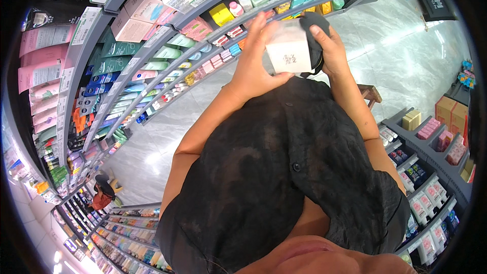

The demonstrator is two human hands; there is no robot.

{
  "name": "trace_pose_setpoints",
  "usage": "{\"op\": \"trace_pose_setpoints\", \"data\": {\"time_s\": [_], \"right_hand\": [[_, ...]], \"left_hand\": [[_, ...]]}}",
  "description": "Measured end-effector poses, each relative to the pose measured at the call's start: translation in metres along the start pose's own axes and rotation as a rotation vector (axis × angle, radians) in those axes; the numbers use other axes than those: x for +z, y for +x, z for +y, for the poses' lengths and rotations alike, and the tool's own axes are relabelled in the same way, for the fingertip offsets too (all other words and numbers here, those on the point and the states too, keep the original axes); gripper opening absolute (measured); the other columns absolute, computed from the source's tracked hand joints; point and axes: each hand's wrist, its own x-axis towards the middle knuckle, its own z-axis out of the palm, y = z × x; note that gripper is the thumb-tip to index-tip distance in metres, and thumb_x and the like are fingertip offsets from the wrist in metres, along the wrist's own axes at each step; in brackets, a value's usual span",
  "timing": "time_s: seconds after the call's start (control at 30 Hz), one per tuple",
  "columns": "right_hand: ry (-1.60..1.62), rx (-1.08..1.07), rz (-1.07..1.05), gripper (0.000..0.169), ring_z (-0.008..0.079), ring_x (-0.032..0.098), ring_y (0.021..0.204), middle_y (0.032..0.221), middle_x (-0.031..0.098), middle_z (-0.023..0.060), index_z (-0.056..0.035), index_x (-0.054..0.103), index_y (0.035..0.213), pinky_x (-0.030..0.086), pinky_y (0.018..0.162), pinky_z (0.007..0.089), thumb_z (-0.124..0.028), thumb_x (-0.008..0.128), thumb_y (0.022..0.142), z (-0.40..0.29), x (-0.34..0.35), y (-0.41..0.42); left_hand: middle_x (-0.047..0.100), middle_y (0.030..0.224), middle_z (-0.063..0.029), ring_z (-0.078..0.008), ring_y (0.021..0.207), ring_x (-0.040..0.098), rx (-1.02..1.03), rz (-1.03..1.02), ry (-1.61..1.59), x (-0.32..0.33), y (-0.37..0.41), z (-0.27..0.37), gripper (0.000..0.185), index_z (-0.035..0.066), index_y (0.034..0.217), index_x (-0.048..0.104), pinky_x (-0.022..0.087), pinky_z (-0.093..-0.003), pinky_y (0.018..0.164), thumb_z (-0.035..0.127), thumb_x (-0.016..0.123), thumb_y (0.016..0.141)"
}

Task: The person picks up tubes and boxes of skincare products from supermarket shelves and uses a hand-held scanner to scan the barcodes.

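Observation:
In front of my chest my left hand (249,59) holds a small white carton (291,55) bearing dark writing. Its thumb lies under the lower edge, and the fingers stretch up along the left side. A dark grey cloth (315,42) is bunched in my right hand (335,51), the thumb pressed on it. This cloth rests against the carton's right side. The carton's upper part looks blurred, and its far side is hidden.
Shelves to the left carry pink cartons (139,9), green tubes (167,52) and a yellow box (221,14). At lower right stands another shelf rack (412,142) with packaged goods. A wooden stool (371,94) is partly visible by my right arm. Another person (102,194) is down the aisle.

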Motion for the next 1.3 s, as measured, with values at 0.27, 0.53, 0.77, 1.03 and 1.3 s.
{"op": "trace_pose_setpoints", "data": {"time_s": [0.27,0.53,0.77,1.03,1.3], "right_hand": [[-0.136,-0.153,0.126,0.035,0.0098,0.06,0.086,0.098,0.064,0.0046,-0.001,0.059,0.109,0.05,0.077,0.0241,-0.013,0.074,0.08,0.015,0.006,-0.003],[-0.183,-0.326,0.096,0.036,0.0124,0.061,0.088,0.101,0.064,0.0075,-0.0004,0.056,0.115,0.05,0.077,0.0258,-0.016,0.067,0.084,-0.004,0.008,-0.016],[-1.089,-0.686,-0.312,0.052,0.0341,0.055,0.109,0.116,0.059,0.0166,-0.0078,0.059,0.118,0.039,0.099,0.041,-0.033,0.074,0.076,-0.019,0.043,-0.024],[-0.176,-0.018,-0.009,0.038,0.0115,0.061,0.088,0.101,0.065,0.0057,0.0001,0.06,0.112,0.05,0.077,0.0257,-0.03,0.064,0.089,0.011,0.008,0.005],[0.245,0.364,-0.034,0.043,0.0172,0.063,0.09,0.105,0.063,0.01,0.0005,0.056,0.116,0.053,0.08,0.031,-0.028,0.067,0.085,0.016,0.0,-0.01]], "left_hand": [[0.044,0.132,-0.0198,-0.0276,0.121,0.049,-0.349,0.005,-0.54,0.016,-0.009,-0.023,0.106,0.006,0.143,0.019,0.044,-0.0358,0.096,0.014,0.085,0.06],[0.05,0.125,-0.0172,-0.0321,0.12,0.047,-0.283,0.102,-0.028,0.004,-0.009,-0.018,0.088,0.005,0.134,0.036,0.039,-0.0402,0.099,0.008,0.082,0.06],[0.05,0.119,-0.0186,-0.0385,0.113,0.045,0.012,-0.028,0.086,0.015,-0.014,-0.021,0.067,0.001,0.119,0.047,0.037,-0.0454,0.097,0.009,0.076,0.059],[0.044,0.13,-0.0146,-0.0382,0.118,0.042,0.124,-0.115,0.093,0.003,-0.014,-0.017,0.061,0.018,0.118,0.057,0.037,-0.0443,0.099,0.003,0.072,0.061],[0.029,0.142,-0.0171,-0.0411,0.126,0.036,0.26,-0.225,0.305,-0.002,-0.012,-0.026,0.072,0.027,0.126,0.054,0.035,-0.0472,0.103,0.007,0.076,0.061]]}}
